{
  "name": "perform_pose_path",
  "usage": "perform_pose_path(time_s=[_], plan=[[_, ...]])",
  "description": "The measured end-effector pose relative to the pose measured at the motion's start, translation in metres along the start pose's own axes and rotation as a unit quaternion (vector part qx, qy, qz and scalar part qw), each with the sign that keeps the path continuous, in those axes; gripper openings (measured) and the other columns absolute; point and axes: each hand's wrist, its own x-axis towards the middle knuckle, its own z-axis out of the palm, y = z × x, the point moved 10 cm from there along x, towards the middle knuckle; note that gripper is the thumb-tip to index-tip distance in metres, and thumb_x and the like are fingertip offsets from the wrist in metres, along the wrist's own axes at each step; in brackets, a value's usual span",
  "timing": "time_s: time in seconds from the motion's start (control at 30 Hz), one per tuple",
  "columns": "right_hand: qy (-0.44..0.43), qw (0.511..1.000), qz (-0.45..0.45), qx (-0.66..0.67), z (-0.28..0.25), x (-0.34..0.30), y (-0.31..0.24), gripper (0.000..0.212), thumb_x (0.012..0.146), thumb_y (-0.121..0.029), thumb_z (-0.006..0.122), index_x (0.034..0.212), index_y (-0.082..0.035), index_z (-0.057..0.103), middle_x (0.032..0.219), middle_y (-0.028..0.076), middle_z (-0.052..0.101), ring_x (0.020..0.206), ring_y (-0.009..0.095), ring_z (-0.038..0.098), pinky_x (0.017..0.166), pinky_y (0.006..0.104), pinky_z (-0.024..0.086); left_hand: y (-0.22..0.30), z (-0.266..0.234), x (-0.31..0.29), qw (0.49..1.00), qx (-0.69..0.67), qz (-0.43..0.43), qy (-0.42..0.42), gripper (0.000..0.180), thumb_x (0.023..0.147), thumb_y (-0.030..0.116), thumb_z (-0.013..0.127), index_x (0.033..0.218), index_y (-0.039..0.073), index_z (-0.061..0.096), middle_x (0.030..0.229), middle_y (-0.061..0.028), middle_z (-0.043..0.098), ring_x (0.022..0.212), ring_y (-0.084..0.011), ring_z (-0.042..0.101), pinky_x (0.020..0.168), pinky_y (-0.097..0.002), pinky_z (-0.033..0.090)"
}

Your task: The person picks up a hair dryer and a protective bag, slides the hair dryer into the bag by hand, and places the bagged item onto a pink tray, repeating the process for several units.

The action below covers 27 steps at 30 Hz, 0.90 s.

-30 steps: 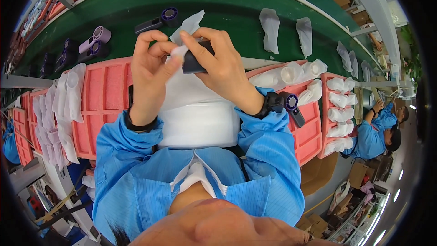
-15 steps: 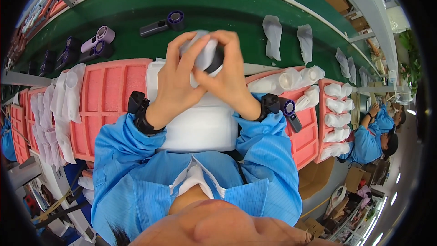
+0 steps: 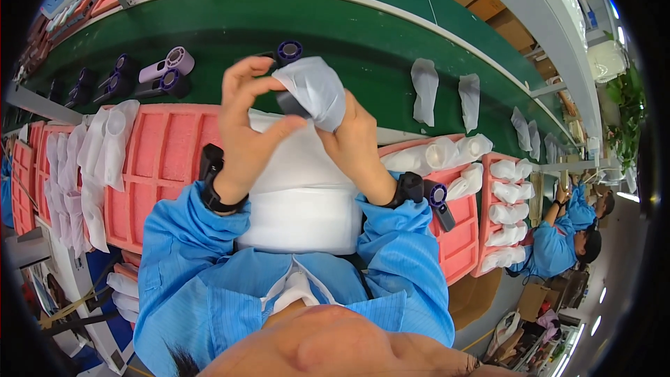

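Note:
My right hand grips a white translucent sleeve pulled over a dark handheld device, its fingers wrapped round the right side. The dark handle end sticks out of the sleeve's left side; the rest is covered. My left hand has thumb and fingers apart beside that handle, the index fingertip at the sleeve's edge. Below both hands lies a stack of white sleeves. Just behind, a dark device with a purple-ringed round head rests on the green belt, partly hidden by my hands.
Left on the belt are several dark devices and a lilac one; sleeved ones lie right. Pink trays flank me: the left tray beside draped sleeves, the right tray with a dark device. Co-workers sit far right.
The wrapped device has tilted, so its dark handle end now points left. My left hand has drawn away to the left with fingers spread, while my right hand keeps its hold.

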Motion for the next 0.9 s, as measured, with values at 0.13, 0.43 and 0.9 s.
perform_pose_path(time_s=[0.13, 0.43, 0.9], plan=[[0.013, 0.999, -0.025, -0.024, 0.007, -0.005, -0.012, 0.040, 0.071, -0.005, 0.069, 0.105, 0.002, 0.049, 0.088, 0.021, 0.058, 0.078, 0.040, 0.060, 0.060, 0.0425, 0.047, 0.021, 0.010, -0.005, 0.996, 0.043, 0.078, -0.009, 0.034, 0.065, 0.011, 0.081, 0.095, 0.007, 0.065, 0.122, -0.0093, 0.048, 0.117, -0.0264, 0.044, 0.097, -0.0390, 0.036], [-0.094, 0.983, 0.010, 0.156, 0.009, -0.005, -0.002, 0.039, 0.075, -0.009, 0.070, 0.110, 0.001, 0.056, 0.093, 0.017, 0.064, 0.081, 0.033, 0.065, 0.067, 0.0369, 0.050, 0.010, -0.018, 0.007, 0.993, 0.105, 0.049, 0.030, 0.016, 0.067, 0.007, 0.078, 0.076, 0.006, 0.066, 0.105, -0.0082, 0.053, 0.097, -0.0227, 0.052, 0.079, -0.0306, 0.044], [-0.036, 0.913, 0.254, -0.318, 0.000, -0.001, 0.216, 0.066, 0.078, -0.017, 0.068, 0.130, 0.009, 0.036, 0.121, 0.029, 0.052, 0.103, 0.041, 0.057, 0.085, 0.0454, 0.048, -0.078, 0.105, -0.064, 0.933, 0.231, -0.016, -0.276, 0.027, 0.076, 0.024, 0.072, 0.090, 0.005, 0.058, 0.084, -0.0086, 0.056, 0.075, -0.0241, 0.059, 0.062, -0.0349, 0.046]])
